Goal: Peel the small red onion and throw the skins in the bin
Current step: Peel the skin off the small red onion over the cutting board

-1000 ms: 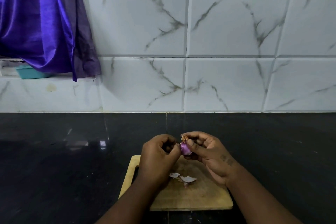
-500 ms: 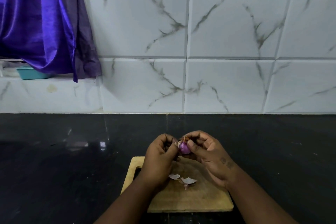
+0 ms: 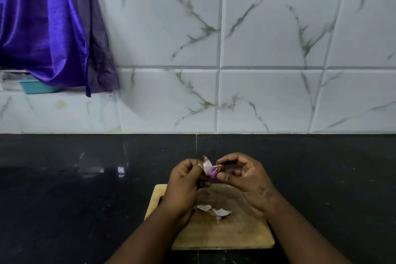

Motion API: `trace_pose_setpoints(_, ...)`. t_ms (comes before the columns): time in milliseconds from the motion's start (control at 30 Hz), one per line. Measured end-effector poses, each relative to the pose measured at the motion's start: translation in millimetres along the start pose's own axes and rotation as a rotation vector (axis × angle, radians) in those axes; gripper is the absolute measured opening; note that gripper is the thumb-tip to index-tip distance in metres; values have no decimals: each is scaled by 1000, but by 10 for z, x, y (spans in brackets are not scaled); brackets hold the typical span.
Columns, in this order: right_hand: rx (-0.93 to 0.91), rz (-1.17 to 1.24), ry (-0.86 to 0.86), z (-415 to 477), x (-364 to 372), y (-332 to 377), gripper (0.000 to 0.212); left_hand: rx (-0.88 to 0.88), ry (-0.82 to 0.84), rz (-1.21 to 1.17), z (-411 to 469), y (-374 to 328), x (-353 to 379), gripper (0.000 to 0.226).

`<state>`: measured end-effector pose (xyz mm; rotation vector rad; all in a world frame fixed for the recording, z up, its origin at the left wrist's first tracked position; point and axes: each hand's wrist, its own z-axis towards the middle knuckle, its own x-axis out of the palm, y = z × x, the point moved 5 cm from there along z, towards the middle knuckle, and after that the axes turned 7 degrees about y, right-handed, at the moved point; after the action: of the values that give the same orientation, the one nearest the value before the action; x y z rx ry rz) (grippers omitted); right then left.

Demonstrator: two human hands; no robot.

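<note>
The small red onion [image 3: 212,173] is held in the air above the far edge of the wooden cutting board [image 3: 235,236], between the two hands. The right hand [image 3: 248,180] grips it. The thumb presses the near side of the onion and the curled fingers close over its far side, so the onion sits at the fingertips, not in the palm. The left hand [image 3: 184,182] has its fingers curled. Its thumb and forefinger pinch a pale skin flap [image 3: 207,165] that stands up from the left side of the onion and joins it at the base. Purple flesh shows just below the flap, between the two thumbs. Loose skins [image 3: 215,211] lie on the board, below the hands and well apart from the onion. The board rests on a black countertop [image 3: 85,188] in front of a white marbled tile wall [image 3: 267,49].
</note>
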<state>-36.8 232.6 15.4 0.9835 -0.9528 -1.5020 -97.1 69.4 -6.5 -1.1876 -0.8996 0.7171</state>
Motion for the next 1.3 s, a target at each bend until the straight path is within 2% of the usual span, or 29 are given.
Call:
trace_pose_setpoints(100,-62,69,12,-2,14,22,37,-82,-26,-330,24,22,22,25)
trace_pose_setpoints(200,-77,190,36,5,28,17,39,-140,-64,-467,18,43,54,23)
trace_pose_setpoints(267,-77,290,44,25,18,15,50,-186,-100,-494,22,56,29,28)
trace_pose_setpoints(333,-87,405,26,34,-28,20,61,-186,-112,-386,17,37,-29,30)
trace_pose_setpoints(367,-89,437,16,35,-53,26,63,-154,-97,-242,4,11,-60,29)
trace_pose_setpoints(533,-14,399,-32,23,-71,-23,43,91,105,657,-115,-71,58,24)
trace_pose_setpoints(600,8,406,-22,23,-57,-45,40,142,136,833,-135,-95,98,25)
trace_pose_setpoints(833,56,533,50,43,1,-72,43,213,64,965,-134,-138,76,26)
trace_pose_setpoints(933,99,578,73,38,21,-111,41,343,-99,852,-147,-244,16,29)
trace_pose_setpoints(1000,127,596,99,33,48,-127,38,478,-160,756,-177,-337,9,18)
trace_pose_setpoints(1033,140,603,113,31,64,-130,37,523,-151,719,-193,-371,22,8)
trace_pose_setpoints(1133,168,600,161,12,112,-125,36,551,-99,704,-204,-372,52,24)
trace_pose_setpoints(1300,141,423,120,-7,81,-130,39,518,-91,731,-173,-341,51,20)
